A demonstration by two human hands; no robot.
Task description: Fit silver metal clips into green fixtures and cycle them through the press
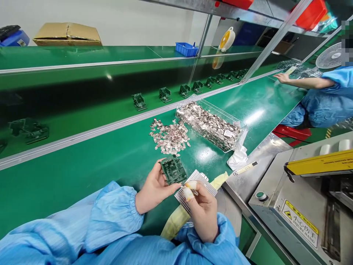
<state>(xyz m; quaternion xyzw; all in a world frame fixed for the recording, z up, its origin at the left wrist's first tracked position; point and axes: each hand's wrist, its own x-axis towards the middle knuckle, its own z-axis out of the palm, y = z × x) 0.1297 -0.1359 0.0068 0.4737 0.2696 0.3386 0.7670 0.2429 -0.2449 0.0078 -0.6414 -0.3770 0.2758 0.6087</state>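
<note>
The left hand (153,189) held a green board (173,171), with the thumb along its near edge and the other fingers at its side, closed just enough to grip it. Close beside that thumb were the right hand's (204,211) white-covered fingertips (189,194), bent in near each other at the board's corner; I could not tell if they met or held a tiny thing. Under those fingers lay a ridged silver plate (200,176), with a yellow strip (176,221) next to it. Just past the left fingers was a pile of little metal bits (171,137). Past the pile and to the right sat a clear tray (243,134) full of such bits. Right of the fingers were a white cloth (237,158), a cutter (245,168) and a big gray machine (271,195). Farther ahead of the fingers, more green boards (139,102) stood in a row. Far to the right was another person's hand (282,78). Farthest ahead were a blue bin (186,49) and a yellow-and-white fan (227,39).
</note>
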